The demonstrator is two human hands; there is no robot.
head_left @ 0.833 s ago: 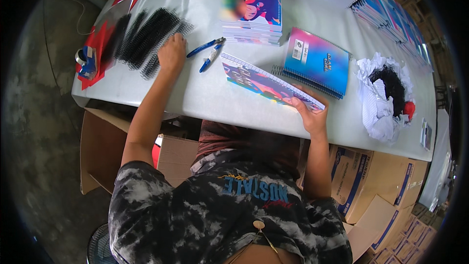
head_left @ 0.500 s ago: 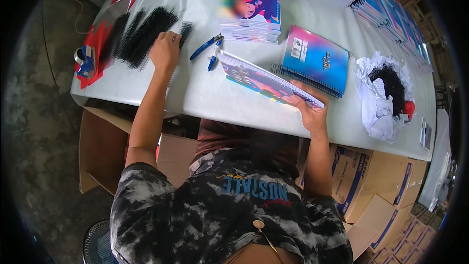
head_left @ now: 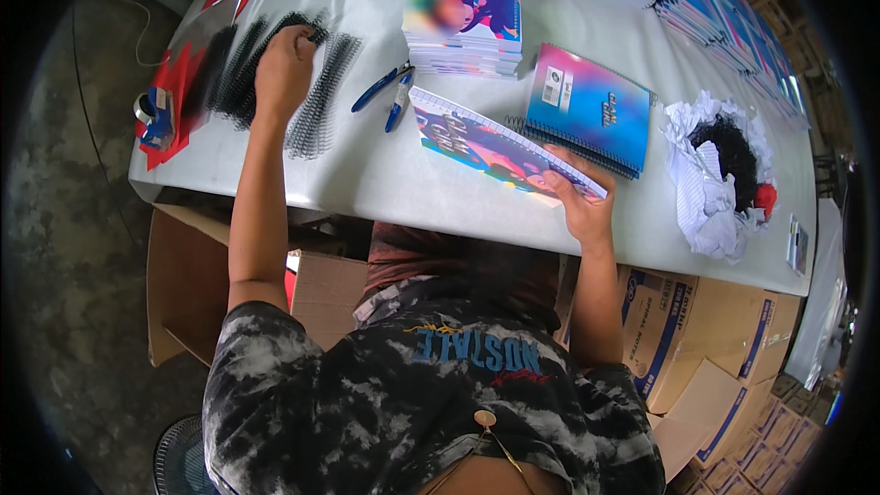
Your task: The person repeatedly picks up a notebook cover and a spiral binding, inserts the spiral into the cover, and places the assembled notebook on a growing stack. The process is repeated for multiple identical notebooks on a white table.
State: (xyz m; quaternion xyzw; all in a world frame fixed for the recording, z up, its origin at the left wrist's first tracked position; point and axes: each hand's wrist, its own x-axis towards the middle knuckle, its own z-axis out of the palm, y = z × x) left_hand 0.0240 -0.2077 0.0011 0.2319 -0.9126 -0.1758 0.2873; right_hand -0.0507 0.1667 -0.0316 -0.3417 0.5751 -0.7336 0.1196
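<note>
Several cardboard boxes (head_left: 701,335) under the near edge of the table (head_left: 385,191); dim grey floor (head_left: 78,312) to its left. Right hand (head_left: 585,206) grips a notebook (head_left: 472,147) above the table's middle. Left hand (head_left: 284,78) curled over black coils (head_left: 236,78) on the table's left; cannot tell if gripping. Tabletop pale, smooth. Notebook stacks (head_left: 710,23) crowd its far-right edge.

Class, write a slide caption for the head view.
Left hand at the black coils, right hand holding a notebook.
</note>
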